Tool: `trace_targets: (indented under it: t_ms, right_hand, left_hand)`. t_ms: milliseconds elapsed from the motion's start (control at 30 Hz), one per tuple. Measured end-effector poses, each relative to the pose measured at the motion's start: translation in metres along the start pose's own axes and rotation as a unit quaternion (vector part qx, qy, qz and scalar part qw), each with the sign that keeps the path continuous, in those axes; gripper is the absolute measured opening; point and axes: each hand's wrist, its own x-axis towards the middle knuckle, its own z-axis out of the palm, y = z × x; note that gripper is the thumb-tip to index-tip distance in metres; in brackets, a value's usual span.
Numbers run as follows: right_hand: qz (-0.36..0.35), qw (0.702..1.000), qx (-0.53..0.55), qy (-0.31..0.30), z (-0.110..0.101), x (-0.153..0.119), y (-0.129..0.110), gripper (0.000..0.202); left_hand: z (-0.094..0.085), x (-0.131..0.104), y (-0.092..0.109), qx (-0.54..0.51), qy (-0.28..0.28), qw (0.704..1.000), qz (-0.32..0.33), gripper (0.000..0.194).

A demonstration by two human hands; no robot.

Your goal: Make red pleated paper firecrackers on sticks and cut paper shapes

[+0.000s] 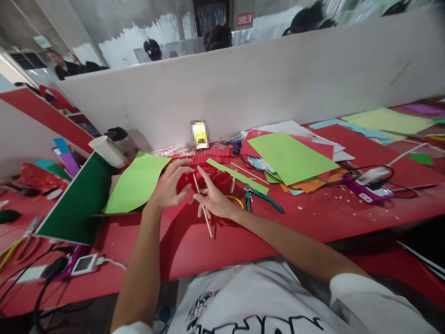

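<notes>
A thin pale wooden stick [207, 221] slants across the fingers of my right hand [212, 199], its lower end pointing toward me. The thumb lies over the stick. My left hand [171, 186] is just to the left, fingers apart and curved, holding nothing. Red pleated paper [212, 157] lies beyond both hands. A narrow green paper strip [239, 176] is right of the hands, and pliers with teal handles [267, 200] rest nearer me.
Green sheets [292, 157] top a paper stack at right, beside a purple power strip [370, 189]. At left stand a dark green board [74, 199] and a white cup [107, 150]. A lit phone [200, 134] leans on the white partition [264, 83]. People are beyond it.
</notes>
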Motion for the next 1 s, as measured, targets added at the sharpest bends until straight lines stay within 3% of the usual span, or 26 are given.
trace_targets:
  t_ms: [67,133,267,333,467,733,1000]
  right_hand:
    - [-0.003,1.0,0.0,0.002,-0.001,0.0,0.001,0.093]
    - [-0.004,1.0,0.0,0.007,-0.001,0.001,0.002,0.092]
    - [-0.01,1.0,0.0,0.015,-0.002,0.001,0.004,0.093]
    - [-0.018,1.0,0.002,0.02,-0.002,0.001,0.006,0.092]
    - [-0.018,1.0,0.005,0.025,-0.001,0.0,0.01,0.09]
    - [-0.019,0.999,-0.002,0.028,0.001,0.002,0.012,0.087]
    - [-0.023,0.997,-0.044,0.065,-0.007,0.002,0.009,0.086]
  left_hand:
    - [-0.008,-0.001,0.003,-0.018,0.071,0.996,-0.044,0.022]
    - [-0.016,-0.003,0.006,-0.085,0.087,0.985,-0.124,0.018]
    - [-0.028,-0.006,0.016,-0.278,-0.081,0.919,-0.269,0.039]
    - [-0.026,-0.007,0.022,-0.309,-0.113,0.896,-0.298,0.053]
    - [-0.007,-0.019,0.027,-0.321,-0.075,0.893,-0.307,0.076]
    - [0.025,-0.059,0.034,-0.368,-0.059,0.874,-0.312,0.096]
    - [0.055,-0.054,0.036,-0.444,-0.02,0.853,-0.274,0.125]
